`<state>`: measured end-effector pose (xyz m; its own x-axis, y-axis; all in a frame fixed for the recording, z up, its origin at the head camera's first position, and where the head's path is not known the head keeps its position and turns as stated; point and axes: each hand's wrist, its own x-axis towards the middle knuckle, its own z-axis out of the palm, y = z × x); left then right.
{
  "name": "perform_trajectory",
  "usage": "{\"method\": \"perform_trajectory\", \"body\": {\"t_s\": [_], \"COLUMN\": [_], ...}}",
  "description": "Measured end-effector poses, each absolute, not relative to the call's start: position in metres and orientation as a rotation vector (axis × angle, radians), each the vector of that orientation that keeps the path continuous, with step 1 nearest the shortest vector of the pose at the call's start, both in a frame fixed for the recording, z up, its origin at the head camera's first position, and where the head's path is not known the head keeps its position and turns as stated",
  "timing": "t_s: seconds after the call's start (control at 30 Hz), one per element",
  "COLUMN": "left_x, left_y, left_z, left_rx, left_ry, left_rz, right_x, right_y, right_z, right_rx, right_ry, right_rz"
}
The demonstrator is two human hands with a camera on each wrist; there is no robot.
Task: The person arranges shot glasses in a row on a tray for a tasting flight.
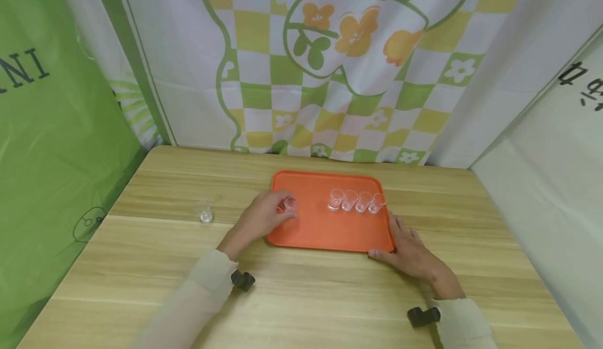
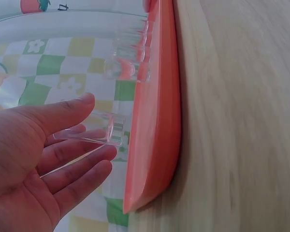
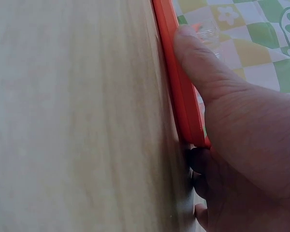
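My left hand (image 1: 266, 213) is over the left part of an orange tray (image 1: 320, 234), its thumb and fingers around a small clear shot glass (image 2: 115, 130). Whether that glass touches the tray I cannot tell. Toward the tray's right side, several more clear shot glasses (image 1: 349, 202) stand upright in a row. My right hand (image 1: 412, 252) grips the near right corner of the tray; its thumb (image 3: 198, 60) lies along the front rim and its other fingers are by the right side. Another shot glass (image 1: 204, 213) stands alone on the table, left of the tray.
The wooden table (image 1: 301, 296) carries the tray near its back edge. A patterned curtain (image 1: 264, 98) hangs behind it. Green fabric (image 1: 56, 155) borders the left side, and a pale sheet (image 1: 542, 176) borders the right.
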<state>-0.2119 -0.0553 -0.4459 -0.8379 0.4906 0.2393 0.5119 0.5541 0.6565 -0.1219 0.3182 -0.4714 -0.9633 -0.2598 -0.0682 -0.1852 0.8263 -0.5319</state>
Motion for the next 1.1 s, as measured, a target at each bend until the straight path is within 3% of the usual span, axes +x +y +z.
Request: {"method": "perform_trajectory", "body": {"t_s": [1.1], "left_x": [-0.231], "left_y": [-0.004], "left_z": [-0.451], "left_rx": [-0.948], "left_ry": [-2.818], "left_rz": [-1.101], "right_x": [-0.122], "right_y": [0.319], "right_z": [-0.471], "right_rx": [-0.339], "right_ry": [2.859], "right_rz": [-0.794]}}
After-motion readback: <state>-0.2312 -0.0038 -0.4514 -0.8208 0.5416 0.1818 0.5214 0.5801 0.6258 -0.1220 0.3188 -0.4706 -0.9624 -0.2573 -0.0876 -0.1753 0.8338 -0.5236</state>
